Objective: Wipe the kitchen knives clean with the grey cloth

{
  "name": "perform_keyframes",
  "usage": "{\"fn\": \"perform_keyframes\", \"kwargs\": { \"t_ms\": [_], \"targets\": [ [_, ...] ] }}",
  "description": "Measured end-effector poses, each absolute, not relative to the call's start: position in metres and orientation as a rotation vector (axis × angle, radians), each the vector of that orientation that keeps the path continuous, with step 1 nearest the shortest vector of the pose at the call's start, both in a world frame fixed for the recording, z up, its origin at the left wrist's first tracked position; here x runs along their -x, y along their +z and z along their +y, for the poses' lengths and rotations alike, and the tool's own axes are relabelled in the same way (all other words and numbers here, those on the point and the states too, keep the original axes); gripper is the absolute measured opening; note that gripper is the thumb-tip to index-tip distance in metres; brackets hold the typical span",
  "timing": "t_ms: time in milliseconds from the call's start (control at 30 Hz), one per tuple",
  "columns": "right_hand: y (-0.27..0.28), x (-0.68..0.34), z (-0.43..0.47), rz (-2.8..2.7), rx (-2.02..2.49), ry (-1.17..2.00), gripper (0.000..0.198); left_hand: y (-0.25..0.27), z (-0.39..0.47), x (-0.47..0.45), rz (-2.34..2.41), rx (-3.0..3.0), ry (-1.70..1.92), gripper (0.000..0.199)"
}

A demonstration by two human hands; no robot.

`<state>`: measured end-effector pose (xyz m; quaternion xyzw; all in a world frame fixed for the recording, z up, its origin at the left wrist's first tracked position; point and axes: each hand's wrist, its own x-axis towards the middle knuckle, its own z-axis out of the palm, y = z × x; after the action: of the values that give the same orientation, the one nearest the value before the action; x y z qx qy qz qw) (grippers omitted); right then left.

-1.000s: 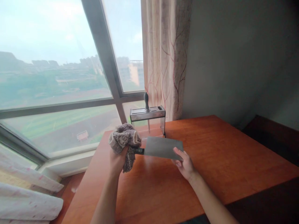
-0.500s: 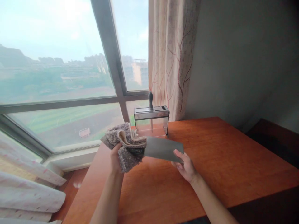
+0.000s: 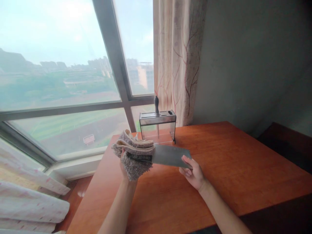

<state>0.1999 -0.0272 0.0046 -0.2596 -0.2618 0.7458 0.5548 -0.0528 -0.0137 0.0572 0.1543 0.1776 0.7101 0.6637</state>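
Note:
A cleaver (image 3: pixel 170 156) with a broad, flat grey blade is held out level above the table, between my two hands. My right hand (image 3: pixel 192 170) pinches the right end of the blade, thumb on top and fingers below. My left hand (image 3: pixel 124 167) grips a grey-brown fluffy cloth (image 3: pixel 136 167) with a beige underside, folded around the left part of the cleaver. The cloth hides that part and most of my left fingers. No handle of the cleaver can be made out. Behind the blade stands a clear-sided knife block (image 3: pixel 158 120) holding one dark-handled tool (image 3: pixel 156 104).
The reddish-brown wooden table (image 3: pixel 231 156) reaches away to the right. A large window (image 3: pixel 73 81) rises on the left and ahead, with a patterned curtain (image 3: pixel 180 58) beside it. Another curtain (image 3: pixel 31 201) hangs low at left, near the windowsill (image 3: pixel 75 167).
My left hand and the cloth have slid right along the blade, and the cloth's folds have shifted. A grey corner that stuck out left of the cloth no longer shows. My right hand is nearly still.

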Motion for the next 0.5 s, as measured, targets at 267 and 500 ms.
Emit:
{"fn": "perform_keyframes", "kwargs": {
  "t_ms": [267, 500],
  "targets": [
    [0.006, -0.196, -0.027, -0.604, 0.635, 1.789, 0.037, 0.065, -0.014, 0.039, 0.451, -0.314, 1.615, 0.049],
    [0.011, -0.192, -0.032, -0.968, 0.866, 1.424, 0.043, 0.061, -0.014, 0.033, 0.426, -0.243, 1.542, 0.049]
  ]
}}
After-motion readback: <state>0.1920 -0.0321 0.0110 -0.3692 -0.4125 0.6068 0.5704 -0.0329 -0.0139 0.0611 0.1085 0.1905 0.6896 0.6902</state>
